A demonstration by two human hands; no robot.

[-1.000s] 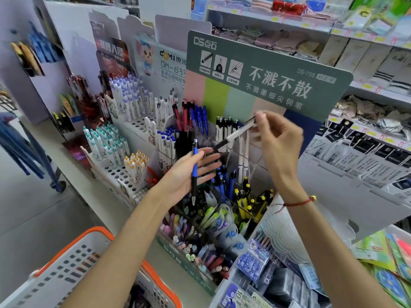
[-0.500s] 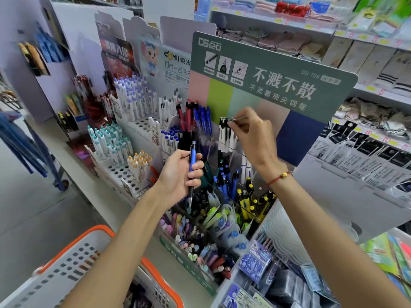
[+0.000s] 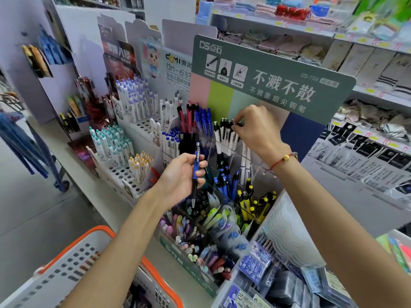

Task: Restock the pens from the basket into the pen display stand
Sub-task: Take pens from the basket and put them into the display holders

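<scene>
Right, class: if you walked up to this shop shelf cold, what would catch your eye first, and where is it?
First, the big green sign with white lettering, standing over the pen stand in the middle. Below it the right hand pinches the top of a white pen in the back row, while the left hand holds a blue pen upright. An orange-rimmed basket sits bottom left.

Basket (image 3: 115,261) cut off below.
</scene>
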